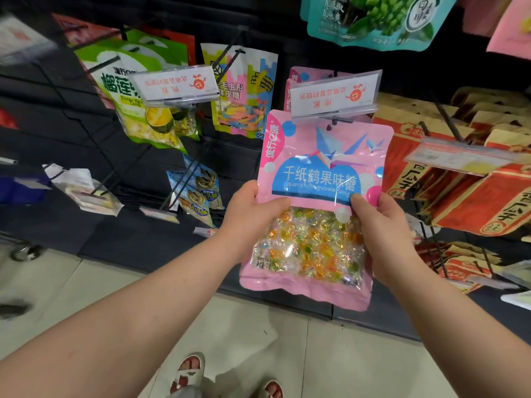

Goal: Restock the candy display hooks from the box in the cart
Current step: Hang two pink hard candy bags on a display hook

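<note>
Head view: left grip [250, 214] and right grip [382, 231] each pinch a side edge of the glossy pink candy pouch [324, 173]; crinkly wrapped sweets [310, 245] fill its clear window, its hang hole just beside the wire hook [340, 119].

Red-and-tan paper packets [471, 196] crowd the dark rack's [273, 27] right edge. A teal bag [370, 21], seemingly of green peas, hangs at its top. White sandals [188, 370] stand on pale floor tiles [359, 363].

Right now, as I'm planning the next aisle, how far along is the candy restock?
Done: pink bags already hang behind. In hand: left hand and right hand hold a candy bag, its hole at the hook tip. Left: sliding it on; the box is unseen.
</note>
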{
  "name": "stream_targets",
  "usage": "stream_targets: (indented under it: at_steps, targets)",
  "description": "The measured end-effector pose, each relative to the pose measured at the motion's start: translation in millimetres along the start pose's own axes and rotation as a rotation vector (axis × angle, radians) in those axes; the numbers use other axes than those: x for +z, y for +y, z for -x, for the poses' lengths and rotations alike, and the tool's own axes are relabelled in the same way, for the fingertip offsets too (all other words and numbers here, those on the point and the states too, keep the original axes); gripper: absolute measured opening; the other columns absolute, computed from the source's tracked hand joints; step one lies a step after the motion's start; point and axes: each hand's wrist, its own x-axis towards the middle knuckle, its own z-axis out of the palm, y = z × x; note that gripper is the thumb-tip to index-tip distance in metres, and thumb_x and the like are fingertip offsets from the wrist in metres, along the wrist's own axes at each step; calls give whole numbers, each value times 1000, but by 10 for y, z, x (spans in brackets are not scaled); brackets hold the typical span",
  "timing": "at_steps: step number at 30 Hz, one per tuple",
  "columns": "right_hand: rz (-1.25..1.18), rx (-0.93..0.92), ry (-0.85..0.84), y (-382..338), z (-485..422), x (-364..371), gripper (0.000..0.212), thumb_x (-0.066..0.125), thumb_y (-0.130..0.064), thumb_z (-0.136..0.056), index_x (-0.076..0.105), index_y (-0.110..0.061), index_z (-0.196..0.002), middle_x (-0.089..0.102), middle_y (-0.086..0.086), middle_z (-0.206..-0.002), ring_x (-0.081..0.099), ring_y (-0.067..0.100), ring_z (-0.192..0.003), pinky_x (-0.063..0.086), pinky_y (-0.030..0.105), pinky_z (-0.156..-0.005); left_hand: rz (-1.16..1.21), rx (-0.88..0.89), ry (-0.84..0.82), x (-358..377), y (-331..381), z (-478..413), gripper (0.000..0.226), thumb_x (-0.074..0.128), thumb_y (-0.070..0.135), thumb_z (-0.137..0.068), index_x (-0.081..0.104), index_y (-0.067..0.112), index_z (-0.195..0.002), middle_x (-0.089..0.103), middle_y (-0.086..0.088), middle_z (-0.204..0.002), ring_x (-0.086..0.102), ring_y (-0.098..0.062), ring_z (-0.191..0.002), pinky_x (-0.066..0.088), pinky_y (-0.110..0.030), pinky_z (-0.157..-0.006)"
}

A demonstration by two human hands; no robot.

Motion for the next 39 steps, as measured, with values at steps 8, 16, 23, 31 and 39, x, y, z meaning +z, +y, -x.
stream_targets:
  at_steps: [8, 16, 23, 31, 39]
  targets:
    - [47, 2, 10, 12, -9, -16, 6, 56, -23, -95, 58, -18, -95, 67, 16, -97, 65, 36, -90, 56, 48, -83, -23, -14, -2, 4, -30, -14, 21, 68, 12, -84, 60, 12, -103, 69, -11, -102, 66, -26, -89, 54, -42, -77]
    - [250, -20, 85, 81, -570, 107, 19, 55, -26, -94, 47, -18, -79, 50, -1, -73, 47, 14, -62, 41, 24, -57, -240, 31, -23, 96, 4, -556, 25, 68, 20, -85, 55, 13, -105, 63, 0, -95, 58, -7, -75, 46, -21, -64]
    - [298, 3, 123, 134, -1037, 222, 20, 58, -29, -91, 55, -10, -94, 58, 10, -86, 53, 22, -75, 40, 28, -58, -472, 49, 4, 178, 7, -1037, 30, 66, 31, -85, 51, 15, -107, 62, -7, -107, 62, -24, -96, 52, -39, -85]
    - [447, 9, 132, 105, -1309, 264, 31, 52, -33, -96, 51, -8, -113, 50, 8, -103, 49, 22, -86, 37, 29, -71, -607, 53, -24, 226, -4, -1425, 46, 67, 38, -84, 54, 14, -121, 63, -5, -118, 60, -25, -109, 52, -40, -91]
    - [636, -25, 142, 96, -1152, 256, 44, 53, -35, -95, 49, -1, -122, 60, 19, -119, 58, 37, -108, 43, 34, -82, -672, 31, 25, 162, -21, -1360, 58, 61, 43, -86, 42, 10, -130, 54, -11, -128, 57, -31, -112, 50, -42, -91]
